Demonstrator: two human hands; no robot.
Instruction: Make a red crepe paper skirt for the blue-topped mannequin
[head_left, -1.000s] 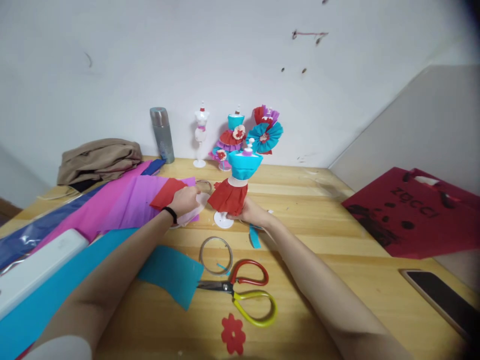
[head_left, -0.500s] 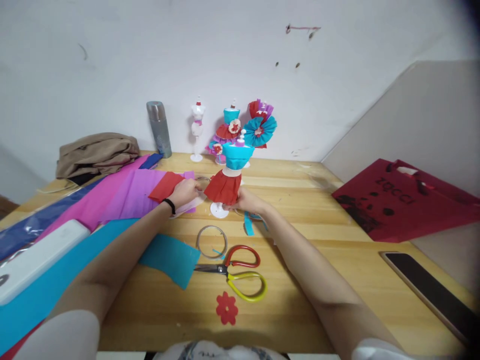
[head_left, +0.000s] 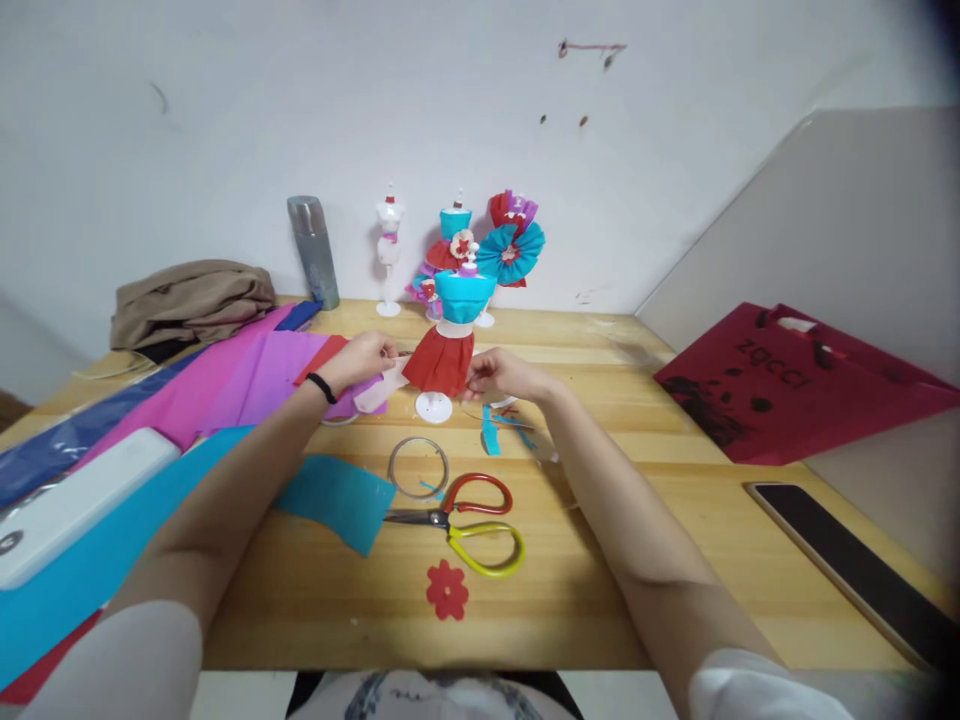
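A small white mannequin on a round base point(head_left: 433, 406) wears a turquoise top point(head_left: 463, 298) and a gathered red skirt point(head_left: 441, 364). On the skirt's right, my right hand point(head_left: 501, 375) has its fingers closed at the hem. My left hand point(head_left: 361, 357) is closed in a pinch left of the skirt, above a whitish piece of paper point(head_left: 380, 390); what its fingertips hold is hidden. Nearer me lie a wire coil point(head_left: 391, 480), scissors point(head_left: 438, 518) with red and yellow handles, a red flower cutout point(head_left: 447, 590) and a turquoise piece point(head_left: 341, 500).
Behind stand a bare mannequin point(head_left: 388, 250), decorated mannequins point(head_left: 454, 224) and a grey flask point(head_left: 315, 255). Left are brown cloth point(head_left: 195, 302), purple sheets point(head_left: 259, 385) and a white case point(head_left: 90, 500). Right are turquoise scraps point(head_left: 490, 432), a red bag point(head_left: 795, 390) and a phone point(head_left: 840, 560).
The view has shifted slightly, so most things sit a little higher. My right hand has drawn out from beneath the skirt to its right edge. My left hand has lifted a little.
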